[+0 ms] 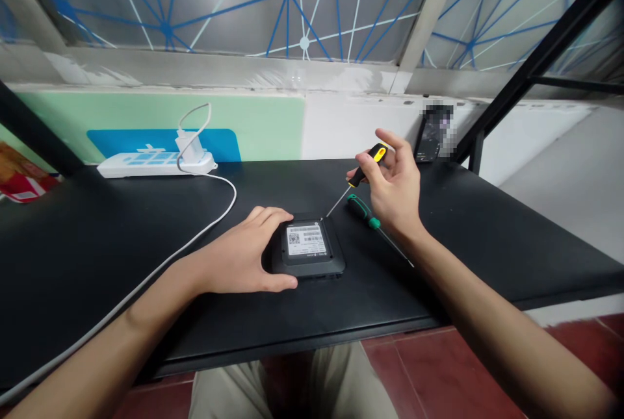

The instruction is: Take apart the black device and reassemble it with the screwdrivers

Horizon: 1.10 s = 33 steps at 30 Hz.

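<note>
- Two bare forearms come in from the near left and near right, over the black worktop; pale trousers show at the near edge.
- Flat black device on the worktop, near the middle; its white label faces up, with a QR code at left, barcodes and print too small to read.
- Left hand: fingers clamped on the device's left side, thumb at the near edge, others at the far left corner.
- Right hand: thumb and fingers closed on a black-and-yellow screwdriver, tilted, tip at the device's far right corner; whether it sits in a screw, I cannot tell.
- Green-and-black screwdriver lying just right of the device.
- Far left: white power strip holding a white plug, with a looping cable.
- Red packet at the left edge, contents hidden.
- Phone propped upright, far right, partly pixelated.
</note>
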Available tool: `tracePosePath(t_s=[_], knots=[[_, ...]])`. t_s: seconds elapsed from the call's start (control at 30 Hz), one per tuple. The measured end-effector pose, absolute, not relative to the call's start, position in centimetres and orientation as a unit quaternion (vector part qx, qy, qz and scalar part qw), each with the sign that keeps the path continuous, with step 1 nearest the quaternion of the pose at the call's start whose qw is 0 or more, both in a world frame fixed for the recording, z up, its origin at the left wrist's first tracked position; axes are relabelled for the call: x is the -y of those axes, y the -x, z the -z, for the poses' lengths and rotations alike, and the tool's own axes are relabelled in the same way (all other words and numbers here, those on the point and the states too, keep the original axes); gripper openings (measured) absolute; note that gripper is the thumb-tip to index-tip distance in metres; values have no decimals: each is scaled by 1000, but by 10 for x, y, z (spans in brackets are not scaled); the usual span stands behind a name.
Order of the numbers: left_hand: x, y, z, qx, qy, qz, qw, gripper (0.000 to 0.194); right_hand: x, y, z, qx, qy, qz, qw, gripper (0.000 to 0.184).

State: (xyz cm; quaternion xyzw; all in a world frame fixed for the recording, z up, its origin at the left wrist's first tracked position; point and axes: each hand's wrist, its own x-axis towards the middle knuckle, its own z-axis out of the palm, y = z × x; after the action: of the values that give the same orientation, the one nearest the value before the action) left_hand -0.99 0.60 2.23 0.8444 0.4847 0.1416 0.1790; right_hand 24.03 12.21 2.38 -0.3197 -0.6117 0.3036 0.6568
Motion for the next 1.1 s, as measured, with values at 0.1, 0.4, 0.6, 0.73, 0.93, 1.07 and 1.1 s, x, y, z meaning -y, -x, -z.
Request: tracePosePath(t_s=[0.1,0.4,0.6,0.73,0.93,1.07,1.1], knots=[[-6,11,-21,-487,-844,-140,173,87,-123,-242,-25,611,310,-301,663,43],[-8,14,-20,-498,-837,-144,179,87,-113,-240,-31,617,316,-321,645,36],[-10,17,-20,-508,-832,-152,167,86,-101,-235,-32,651,301,-371,590,35],[-10,17,-19,-506,-832,-153,168,87,-98,-231,-30,643,295,-396,585,37],[-9,18,-20,-504,-835,-145,167,89,-101,-231,-29,638,300,-387,594,37],[-10,18,-20,-501,-836,-149,166,88,-101,-232,-27,648,301,-395,578,38],[-10,18,-20,-501,-837,-148,164,88,-101,-232,-27,650,299,-398,574,37]])
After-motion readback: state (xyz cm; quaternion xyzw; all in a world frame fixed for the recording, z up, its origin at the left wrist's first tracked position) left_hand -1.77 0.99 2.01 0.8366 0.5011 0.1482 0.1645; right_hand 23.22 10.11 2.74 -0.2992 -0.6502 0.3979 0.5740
